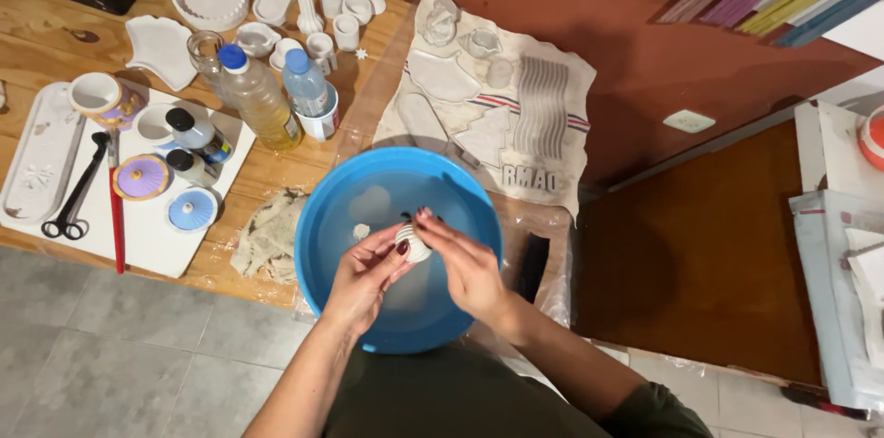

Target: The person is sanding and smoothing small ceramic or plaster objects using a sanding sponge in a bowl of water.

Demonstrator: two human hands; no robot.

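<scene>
Small white ribbed cast piece [412, 242]: probably light, rigid, chip-prone, wet-slick; pinched between left hand [368, 274] and right hand [465, 263] over blue basin [318, 217]; best held by ribbed sides.

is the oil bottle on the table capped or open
Capped. The bottle of yellow oil stands upright on the wooden table with its blue cap on top.

hands [419, 268]: dark red nail polish | forearms: bare | top: dark olive (sleeve at right elbow)
</scene>
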